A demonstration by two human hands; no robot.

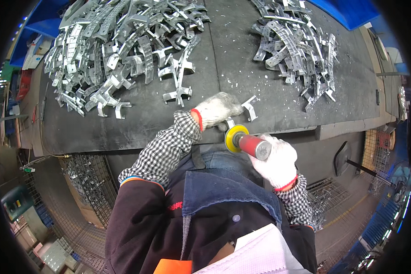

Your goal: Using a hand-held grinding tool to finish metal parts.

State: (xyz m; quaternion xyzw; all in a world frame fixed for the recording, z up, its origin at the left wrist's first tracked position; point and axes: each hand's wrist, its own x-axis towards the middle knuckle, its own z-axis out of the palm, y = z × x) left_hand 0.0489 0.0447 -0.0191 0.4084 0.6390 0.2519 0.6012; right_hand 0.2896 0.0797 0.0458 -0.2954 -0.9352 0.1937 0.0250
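My left hand [220, 110], in a white knit glove with a red cuff, is closed at the workbench's front edge around a silver metal bracket [250, 108]. A bent end shows past the fingertips; the rest is mostly covered by the glove. My right hand [278, 160], gloved the same way, grips a red cylindrical disc sander [255, 145]. Its round yellow disc [235, 138] faces left, close below the left fingers, by a small bit of bright metal [230, 122]. I cannot tell whether the disc touches that metal.
A large heap of cast metal brackets [109, 50] covers the dark bench [233, 59] at the back left. A smaller heap [294, 45] lies back right, with metal chips scattered between. Below the bench stand wire cages [89, 178] holding metal parts. Blue bins [347, 11] sit behind.
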